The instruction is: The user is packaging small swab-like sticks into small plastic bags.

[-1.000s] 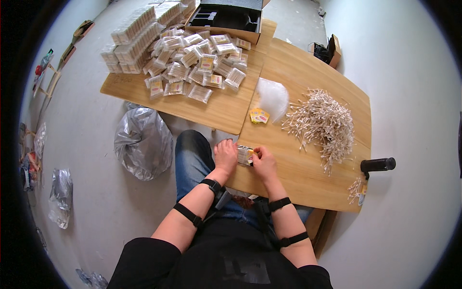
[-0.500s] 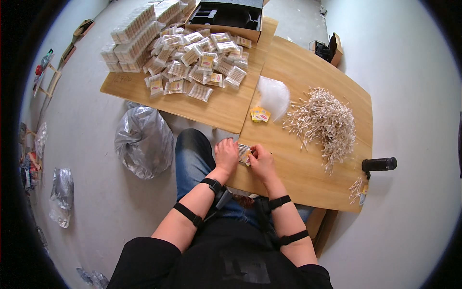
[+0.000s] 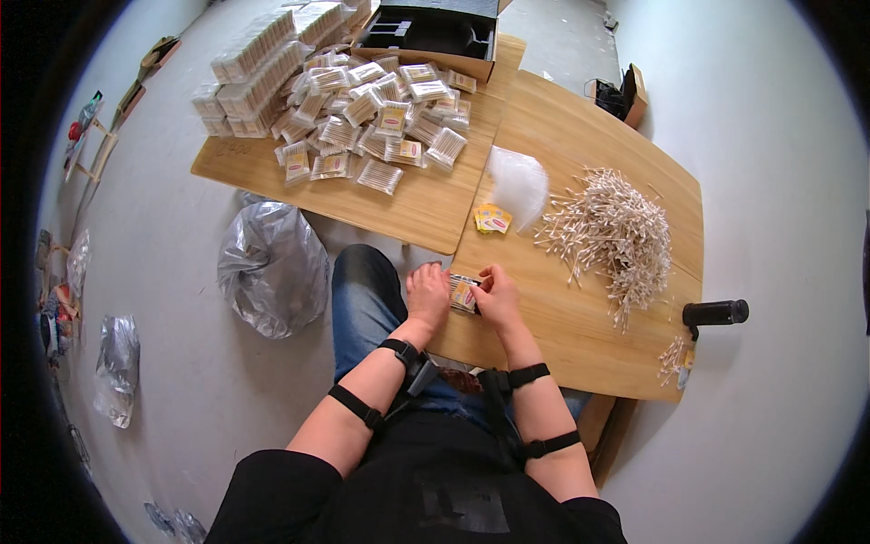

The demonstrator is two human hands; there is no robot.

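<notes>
Between my hands, at the table's near edge, is a small packet of cotton swabs (image 3: 463,293) with a yellow and white card on it. My left hand (image 3: 427,295) grips its left side, the fingers bent around the edge. Thumb and fingers of my right hand (image 3: 497,296) pinch its right end beside the card. Just beyond lie a few loose yellow cards (image 3: 492,218) and a stack of clear plastic bags (image 3: 519,184). Right of these spreads a large heap of loose cotton swabs (image 3: 621,231).
Many filled swab packets (image 3: 372,118) are piled on the left table, beside stacked bundles (image 3: 251,91) and an open black-lined box (image 3: 426,36). A black cylinder (image 3: 714,313) juts past the right table's edge. A grey plastic bag (image 3: 272,267) stands on the floor.
My right hand has shifted slightly up and right on the packet, and the yellow card shows more plainly. My left hand has stayed nearly in place.
</notes>
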